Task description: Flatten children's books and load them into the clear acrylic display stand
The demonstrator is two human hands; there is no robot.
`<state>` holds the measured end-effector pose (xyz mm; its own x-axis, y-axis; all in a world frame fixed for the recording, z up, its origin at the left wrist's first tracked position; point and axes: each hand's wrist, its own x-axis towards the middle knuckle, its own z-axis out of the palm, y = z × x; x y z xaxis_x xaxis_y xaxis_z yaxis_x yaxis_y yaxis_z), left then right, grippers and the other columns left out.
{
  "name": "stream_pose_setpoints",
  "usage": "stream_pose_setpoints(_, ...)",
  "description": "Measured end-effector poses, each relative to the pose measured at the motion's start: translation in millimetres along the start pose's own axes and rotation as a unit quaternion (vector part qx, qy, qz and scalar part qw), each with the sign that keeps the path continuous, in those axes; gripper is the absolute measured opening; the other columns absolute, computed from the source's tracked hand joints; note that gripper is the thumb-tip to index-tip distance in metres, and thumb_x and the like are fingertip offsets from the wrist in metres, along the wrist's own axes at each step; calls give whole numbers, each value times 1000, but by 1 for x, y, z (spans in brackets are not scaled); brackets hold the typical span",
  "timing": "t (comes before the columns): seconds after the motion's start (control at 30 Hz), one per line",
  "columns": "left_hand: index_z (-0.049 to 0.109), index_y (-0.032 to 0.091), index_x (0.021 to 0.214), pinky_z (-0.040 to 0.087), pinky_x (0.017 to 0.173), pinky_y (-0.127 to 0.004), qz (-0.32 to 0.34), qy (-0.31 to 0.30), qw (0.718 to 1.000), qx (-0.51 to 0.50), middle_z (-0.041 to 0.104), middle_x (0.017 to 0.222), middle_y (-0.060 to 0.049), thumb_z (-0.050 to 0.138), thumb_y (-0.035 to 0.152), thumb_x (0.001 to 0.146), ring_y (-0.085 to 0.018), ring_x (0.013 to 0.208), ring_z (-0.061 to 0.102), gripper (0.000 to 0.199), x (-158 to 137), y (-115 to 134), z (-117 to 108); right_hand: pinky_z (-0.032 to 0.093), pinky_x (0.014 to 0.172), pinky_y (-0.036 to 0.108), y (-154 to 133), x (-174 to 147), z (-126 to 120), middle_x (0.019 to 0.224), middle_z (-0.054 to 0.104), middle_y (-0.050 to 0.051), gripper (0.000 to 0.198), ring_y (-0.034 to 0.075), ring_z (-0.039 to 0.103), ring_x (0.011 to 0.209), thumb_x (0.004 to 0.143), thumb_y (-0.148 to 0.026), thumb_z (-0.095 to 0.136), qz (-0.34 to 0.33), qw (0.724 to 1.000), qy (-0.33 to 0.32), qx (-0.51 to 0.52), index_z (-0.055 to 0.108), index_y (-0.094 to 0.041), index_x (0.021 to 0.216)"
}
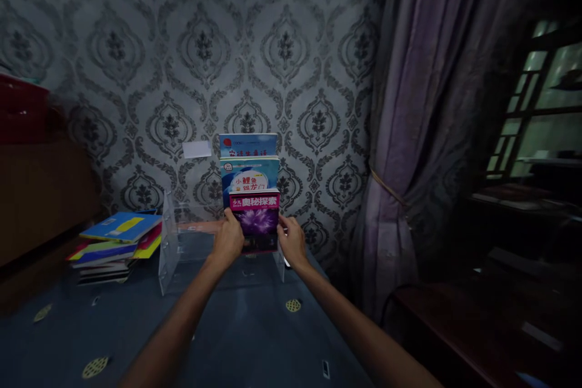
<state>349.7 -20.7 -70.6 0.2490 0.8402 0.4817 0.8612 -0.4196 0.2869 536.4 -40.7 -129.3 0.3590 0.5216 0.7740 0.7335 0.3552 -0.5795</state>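
Note:
My left hand [228,237] and my right hand [292,240] grip a magenta and purple book [258,218] by its two side edges, its front cover facing me. Behind it a light blue book [250,171] stands upright, and a taller blue book [248,143] rises at the back. These stand at the right part of a clear acrylic rack [167,248], whose left side panel and low tiers show. Whether the magenta book's lower edge rests on the rack, I cannot tell.
Left of the rack lies a stack of thin books [118,242] on the dark blue tablecloth [236,339]. A patterned wall [286,48] is right behind the rack. A purple curtain [395,151] hangs to the right. A brown box [40,194] with a red object [22,109] on top stands far left.

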Motion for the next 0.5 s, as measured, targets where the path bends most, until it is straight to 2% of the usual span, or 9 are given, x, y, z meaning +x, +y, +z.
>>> stream_pose_setpoints(0.27,37,5,126,53,72,-33,3,-4,1000,2,72,93,-21,44,7,90,-30,90,73,37,-1,3,0,55,78,40,3,-1,4,93,66,9,41,24,64,85,80,-17,49,-2,1000,6,2,68,-18,116)
stream_pose_setpoints(0.5,39,2,127,53,74,-36,16,-4,1000,26,73,93,-23,40,10,92,-31,89,73,35,0,1,-7,57,78,41,3,1,4,95,66,9,40,24,65,84,78,-16,48,-2,1000,14,7,68,-18,113)
